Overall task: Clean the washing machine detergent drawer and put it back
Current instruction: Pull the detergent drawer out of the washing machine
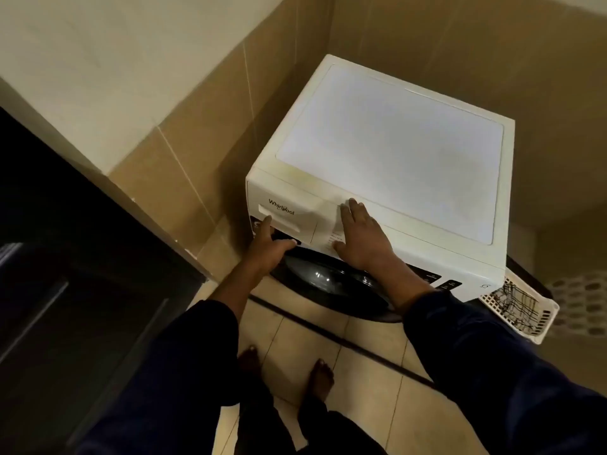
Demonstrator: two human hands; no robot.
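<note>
A white front-loading washing machine (387,149) stands in a tiled corner. Its detergent drawer (292,205), the white panel with the brand name at the top left of the front, sits flush with the machine's front. My left hand (269,247) grips the drawer's lower edge, thumb on the drawer face and fingers curled into the handle recess underneath. Just right of the drawer, my right hand (361,238) lies flat on the control panel, its straight fingers reaching up to the top edge.
The machine's dark round door (328,280) bulges out below my hands. A white plastic basket (545,323) with a checked cloth hangs at the machine's right corner. A dark door or cabinet (65,290) fills the left side. My bare feet stand on beige floor tiles (361,372).
</note>
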